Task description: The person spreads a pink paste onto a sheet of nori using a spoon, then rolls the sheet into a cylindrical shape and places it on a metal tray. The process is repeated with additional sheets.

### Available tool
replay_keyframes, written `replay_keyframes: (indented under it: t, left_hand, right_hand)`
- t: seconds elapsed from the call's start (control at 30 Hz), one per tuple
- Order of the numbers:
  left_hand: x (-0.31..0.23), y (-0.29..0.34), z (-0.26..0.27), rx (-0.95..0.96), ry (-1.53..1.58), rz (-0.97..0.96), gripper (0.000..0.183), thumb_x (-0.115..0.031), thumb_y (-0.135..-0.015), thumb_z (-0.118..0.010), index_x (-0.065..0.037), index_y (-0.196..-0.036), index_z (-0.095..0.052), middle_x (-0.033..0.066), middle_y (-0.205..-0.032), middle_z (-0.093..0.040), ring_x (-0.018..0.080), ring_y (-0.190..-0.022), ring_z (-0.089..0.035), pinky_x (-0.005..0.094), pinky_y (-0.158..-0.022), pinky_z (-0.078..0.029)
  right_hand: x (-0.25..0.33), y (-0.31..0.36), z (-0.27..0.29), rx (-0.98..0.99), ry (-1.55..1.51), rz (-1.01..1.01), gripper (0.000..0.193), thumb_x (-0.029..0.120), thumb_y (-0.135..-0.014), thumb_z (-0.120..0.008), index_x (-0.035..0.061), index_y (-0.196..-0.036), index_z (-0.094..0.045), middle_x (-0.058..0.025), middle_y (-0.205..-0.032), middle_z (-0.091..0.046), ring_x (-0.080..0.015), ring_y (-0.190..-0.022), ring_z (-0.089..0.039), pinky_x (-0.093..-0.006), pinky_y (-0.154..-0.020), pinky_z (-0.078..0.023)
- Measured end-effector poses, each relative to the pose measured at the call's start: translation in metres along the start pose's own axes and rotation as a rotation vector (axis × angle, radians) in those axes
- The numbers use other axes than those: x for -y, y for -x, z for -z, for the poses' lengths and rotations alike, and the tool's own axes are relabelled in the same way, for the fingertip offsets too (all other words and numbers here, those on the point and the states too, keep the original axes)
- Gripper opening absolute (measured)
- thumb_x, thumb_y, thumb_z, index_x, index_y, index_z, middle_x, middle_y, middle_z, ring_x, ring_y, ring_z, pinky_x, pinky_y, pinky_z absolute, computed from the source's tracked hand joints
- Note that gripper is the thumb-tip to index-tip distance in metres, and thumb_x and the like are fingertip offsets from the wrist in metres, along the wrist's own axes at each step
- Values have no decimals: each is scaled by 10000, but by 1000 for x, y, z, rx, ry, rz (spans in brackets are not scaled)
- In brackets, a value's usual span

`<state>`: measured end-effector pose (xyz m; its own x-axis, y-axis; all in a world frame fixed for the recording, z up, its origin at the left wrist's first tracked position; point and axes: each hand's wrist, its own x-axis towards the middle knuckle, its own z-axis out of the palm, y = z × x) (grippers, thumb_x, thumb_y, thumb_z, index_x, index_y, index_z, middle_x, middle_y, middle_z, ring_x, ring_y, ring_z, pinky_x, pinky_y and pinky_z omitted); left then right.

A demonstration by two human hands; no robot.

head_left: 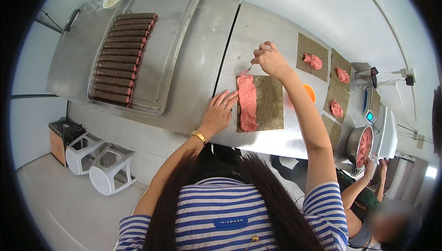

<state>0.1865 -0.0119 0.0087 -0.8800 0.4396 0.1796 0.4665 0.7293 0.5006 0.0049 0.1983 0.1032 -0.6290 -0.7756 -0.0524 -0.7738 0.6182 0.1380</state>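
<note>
A square sheet of dark green seaweed [270, 103] lies on the steel table, with a band of pink meat paste [247, 102] spread along its left side. My right hand [270, 60] is closed around a slim metal utensil [247, 71]; whether it is a spoon or a fork is too small to tell. Its tip is at the far left corner of the sheet, by the paste's far end. My left hand [218, 114], with a ring and a gold watch, rests with fingers spread, the fingertips at the sheet's left edge.
On the left, a large metal tray [177, 43] holds several seaweed-wrapped meat rolls [120, 60]. More seaweed sheets [305, 44] with meat lumps [313, 61] lie right. Beyond my right forearm is an orange round object [309, 93]. A co-worker's hands are near the meat bowl [353, 146] and scale [369, 116].
</note>
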Motion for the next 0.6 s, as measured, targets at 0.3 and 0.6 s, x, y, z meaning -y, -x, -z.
replay_keyframes:
  t: [0.3,0.6]
  left_hand:
    - [1,-1,-3,-5,-23,-19,531,-108,-838,-522,-63,-1364,-467,47,-1457,-428,261,-1370,-349,433,-1143,-270]
    - [1,-1,-4,-16,-41,-25,519,-118,-836,-514,-60,-1351,-488,53,-1442,-444,263,-1363,-358,430,-1139,-272]
  right_hand:
    - [-4,10,-6,35,19,4,245,105,-794,-572,223,-875,-770,17,-886,-639,-187,-1040,-550,-403,-1051,-355]
    - [-8,42,-15,28,-10,-91,270,77,-762,-587,204,-922,-763,3,-903,-638,-195,-1039,-538,-387,-1001,-377]
